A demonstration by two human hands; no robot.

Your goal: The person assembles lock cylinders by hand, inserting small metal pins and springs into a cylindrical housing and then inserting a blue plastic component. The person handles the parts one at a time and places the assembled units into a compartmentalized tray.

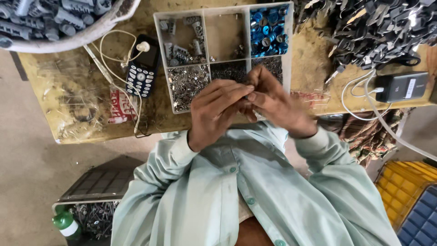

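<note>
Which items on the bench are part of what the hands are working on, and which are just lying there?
In use: left hand, right hand, compartment tray, small silver parts, blue caps.
Lying about: keypad phone, white earphones, power bank, green bottle.

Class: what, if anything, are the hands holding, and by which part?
The left hand and right hand pinch something tiny between their fingertips; what it is cannot be told.

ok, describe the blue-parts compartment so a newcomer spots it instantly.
Start at the worn wooden table and find the clear plastic divided tray just beyond the two hands. The compartment of blue parts is its far right section. It alone holds shiny blue round pieces; its neighbours hold only grey or silver metal bits.
</note>
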